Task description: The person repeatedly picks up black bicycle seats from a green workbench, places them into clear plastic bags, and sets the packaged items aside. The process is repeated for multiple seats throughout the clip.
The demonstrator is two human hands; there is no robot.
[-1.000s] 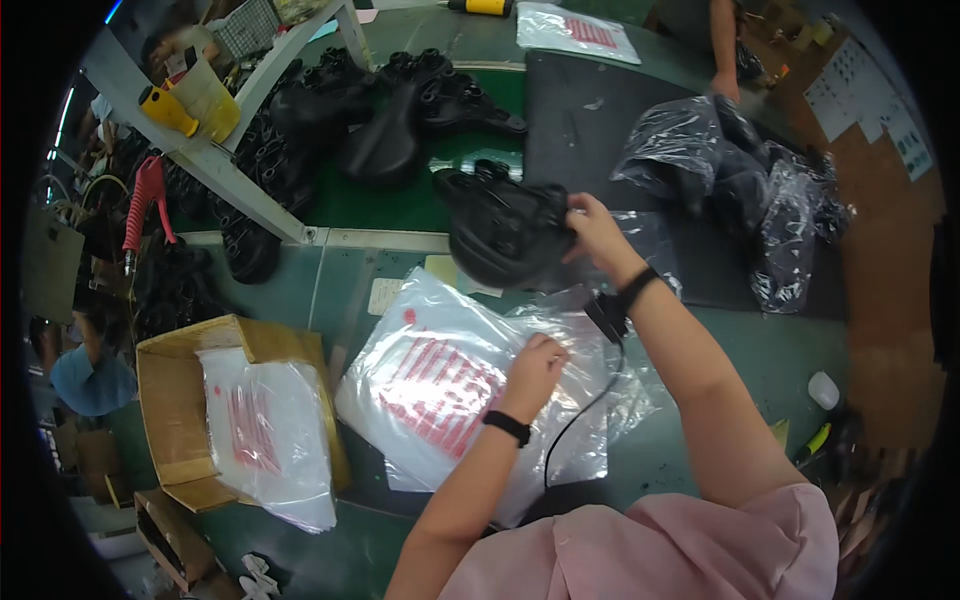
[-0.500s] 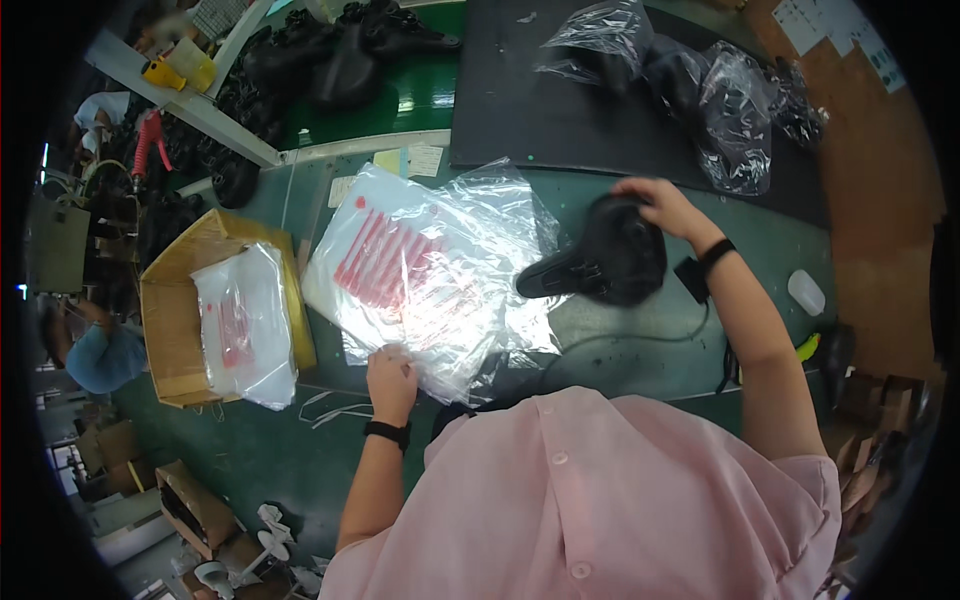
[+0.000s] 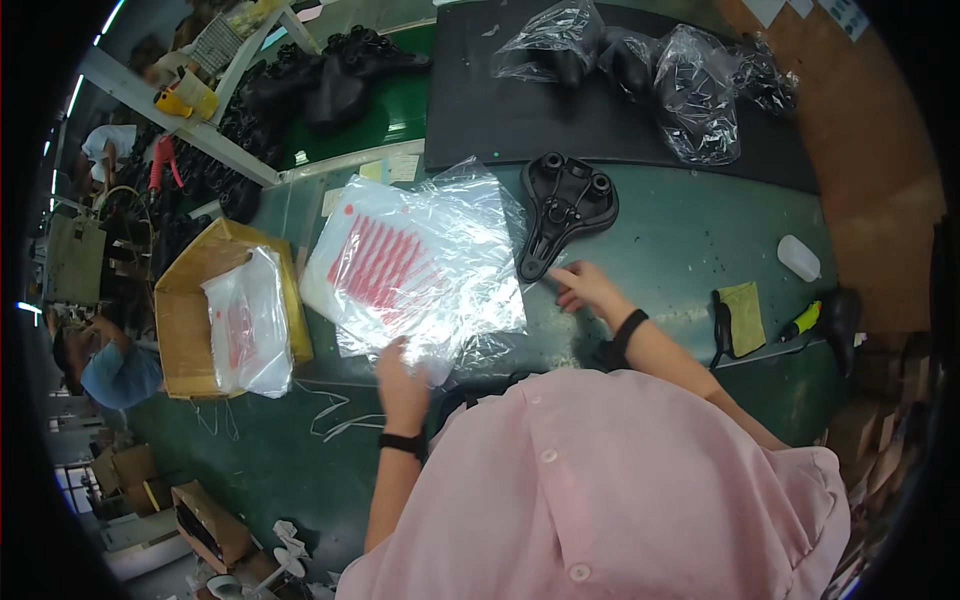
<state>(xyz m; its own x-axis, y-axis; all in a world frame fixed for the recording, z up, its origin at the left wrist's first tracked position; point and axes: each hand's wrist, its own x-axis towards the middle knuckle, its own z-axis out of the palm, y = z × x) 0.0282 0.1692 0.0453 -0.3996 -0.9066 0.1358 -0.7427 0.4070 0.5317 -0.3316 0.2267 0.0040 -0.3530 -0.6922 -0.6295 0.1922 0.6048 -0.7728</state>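
A black bicycle saddle [image 3: 567, 206] is lying underside up just beyond the loosely parted fingers of the right hand [image 3: 594, 289], nose pointing their way, apparently for easy reach; that forearm is slanting inward. The left hand [image 3: 403, 388], fingers blurred and their grip impossible to tell, is resting at the near edge of plastic bags [image 3: 440, 265], perhaps steadying them.

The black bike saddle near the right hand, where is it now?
In the head view, the saddle lies underside up on the green table, just right of the plastic bags, its narrow tip close to the right hand.
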